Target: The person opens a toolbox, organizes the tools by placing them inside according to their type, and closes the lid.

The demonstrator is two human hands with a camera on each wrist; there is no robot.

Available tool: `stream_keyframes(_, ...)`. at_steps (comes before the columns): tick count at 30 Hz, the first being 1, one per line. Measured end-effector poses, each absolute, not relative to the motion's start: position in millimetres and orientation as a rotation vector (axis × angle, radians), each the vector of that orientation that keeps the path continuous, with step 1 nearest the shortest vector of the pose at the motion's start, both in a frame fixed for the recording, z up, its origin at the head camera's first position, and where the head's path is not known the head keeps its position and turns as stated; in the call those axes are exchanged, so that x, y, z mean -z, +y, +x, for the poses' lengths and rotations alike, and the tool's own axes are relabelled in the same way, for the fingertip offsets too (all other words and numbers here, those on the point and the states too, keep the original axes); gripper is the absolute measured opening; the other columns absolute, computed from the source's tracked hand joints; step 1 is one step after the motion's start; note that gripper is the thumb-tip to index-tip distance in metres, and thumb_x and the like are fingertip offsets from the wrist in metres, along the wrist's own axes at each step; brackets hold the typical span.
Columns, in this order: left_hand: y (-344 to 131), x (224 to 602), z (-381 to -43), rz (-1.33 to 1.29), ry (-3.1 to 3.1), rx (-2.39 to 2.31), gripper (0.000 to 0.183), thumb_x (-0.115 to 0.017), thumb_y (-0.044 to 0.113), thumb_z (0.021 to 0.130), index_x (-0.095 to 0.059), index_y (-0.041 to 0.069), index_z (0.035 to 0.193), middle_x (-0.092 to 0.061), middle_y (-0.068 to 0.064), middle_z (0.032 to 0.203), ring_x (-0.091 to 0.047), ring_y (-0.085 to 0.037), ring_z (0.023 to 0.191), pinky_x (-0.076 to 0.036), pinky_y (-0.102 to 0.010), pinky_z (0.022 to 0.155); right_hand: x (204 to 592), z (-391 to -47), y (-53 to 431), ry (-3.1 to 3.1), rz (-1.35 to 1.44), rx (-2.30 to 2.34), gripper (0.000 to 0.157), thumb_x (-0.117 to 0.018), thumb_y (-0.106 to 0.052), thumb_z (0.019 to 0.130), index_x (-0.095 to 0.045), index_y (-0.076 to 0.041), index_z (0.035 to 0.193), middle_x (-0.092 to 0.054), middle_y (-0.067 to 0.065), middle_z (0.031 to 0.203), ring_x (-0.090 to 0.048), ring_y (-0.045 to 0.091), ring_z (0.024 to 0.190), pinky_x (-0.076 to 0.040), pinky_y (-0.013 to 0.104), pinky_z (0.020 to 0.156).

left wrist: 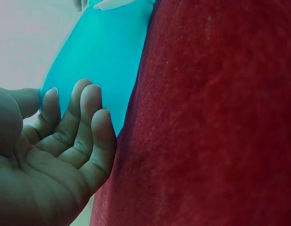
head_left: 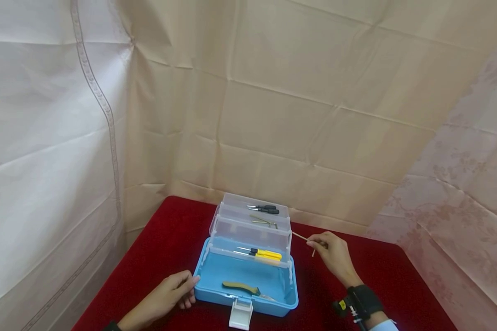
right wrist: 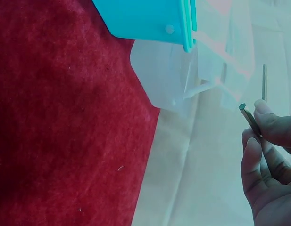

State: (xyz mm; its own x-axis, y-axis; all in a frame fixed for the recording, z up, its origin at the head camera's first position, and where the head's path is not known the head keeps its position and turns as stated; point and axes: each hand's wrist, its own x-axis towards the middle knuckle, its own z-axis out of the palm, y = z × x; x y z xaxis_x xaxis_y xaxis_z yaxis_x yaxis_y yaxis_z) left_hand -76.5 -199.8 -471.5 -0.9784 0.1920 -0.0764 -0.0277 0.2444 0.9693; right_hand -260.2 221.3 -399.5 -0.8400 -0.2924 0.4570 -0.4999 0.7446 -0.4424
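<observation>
A blue toolbox (head_left: 281, 310) stands with its clear stepped trays (head_left: 240, 229) folded out behind it. My left hand (head_left: 178, 289) grips its front left corner, thumb at the rim and fingers against the outer wall, as the left wrist view also shows. To the right of the trays, my right hand (head_left: 333, 253) pinches an L-shaped hex key (right wrist: 249, 117) between thumb and fingers. Its long arm points toward the trays. Two more hex keys (head_left: 265, 222) lie in a middle tray, and pliers with a yellowish handle (head_left: 240, 287) rest in the box bottom.
Yellow-handled screwdrivers (head_left: 269, 255) lie in the lowest tray, black-handled screwdrivers (head_left: 268, 209) in the top one. A white latch (head_left: 240, 316) hangs down at the box front. Red cloth (head_left: 149, 262) covers the table; beige sheeting (head_left: 273, 115) rises close behind.
</observation>
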Motion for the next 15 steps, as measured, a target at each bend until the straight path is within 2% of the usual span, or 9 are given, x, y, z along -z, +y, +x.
stream_keyframes(15,-199.0,470.3,-75.8,0.159,2.338,-1.820,0.046,-0.046,0.046,0.102,-0.053,0.001,0.095,-0.065,-0.008,0.082,-0.062,-0.021,0.073,-0.052,-0.033,0.063,396.8,-262.7,206.4,-2.549,0.641,-0.843,0.008,-0.073,-0.022,0.088,-0.075,-0.020,0.096,-0.065,-0.006,0.088,-0.052,0.017,0.067,-0.046,0.024,0.053)
